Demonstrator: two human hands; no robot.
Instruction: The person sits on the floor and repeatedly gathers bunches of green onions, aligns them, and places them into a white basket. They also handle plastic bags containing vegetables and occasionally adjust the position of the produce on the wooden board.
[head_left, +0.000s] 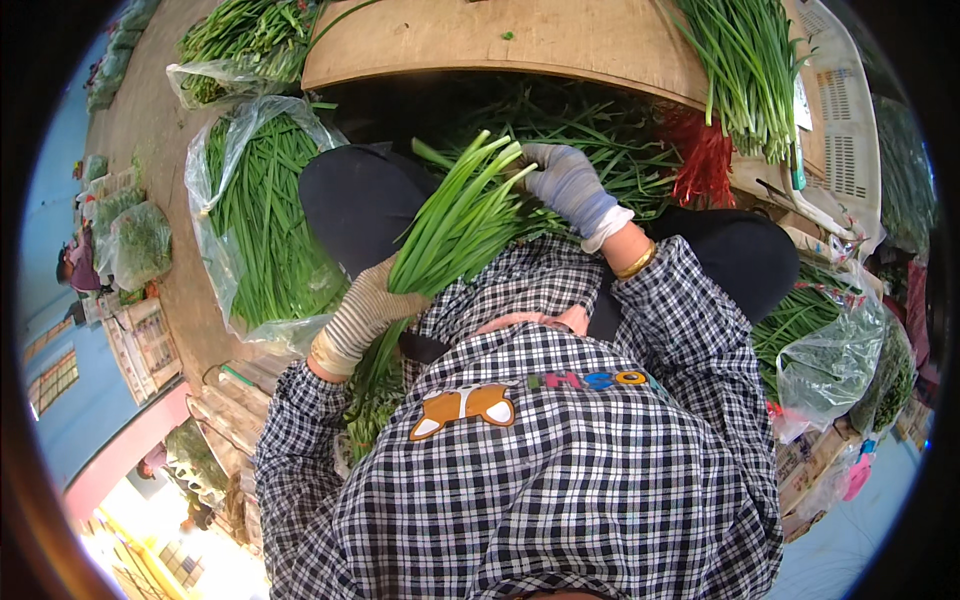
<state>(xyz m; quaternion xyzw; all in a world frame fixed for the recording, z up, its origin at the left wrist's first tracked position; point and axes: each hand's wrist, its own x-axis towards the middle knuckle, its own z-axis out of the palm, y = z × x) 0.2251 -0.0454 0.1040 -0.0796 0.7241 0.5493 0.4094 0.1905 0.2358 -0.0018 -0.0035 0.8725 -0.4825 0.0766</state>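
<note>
My left hand (375, 306), in a striped knit glove, is closed around a bunch of long green leaves, likely garlic chives (454, 221). The bunch slants up and to the right across my lap, its paler cut ends at the top. At those ends is my right hand (566, 184), gloved in grey and blue. Its fingertips touch or pinch stalks at the bunch's edge; the exact grip is partly hidden. Loose green leaves (622, 154) lie beyond my knees, under the edge of a wooden board (495, 45).
A plastic bag of chives (262, 217) stands left of my knee, another bag (825, 345) to the right. On the board's right end lies a chive bundle (750, 75), near red ties (701, 161) and a green-handled tool (797, 169). Another person (82, 262) is far left.
</note>
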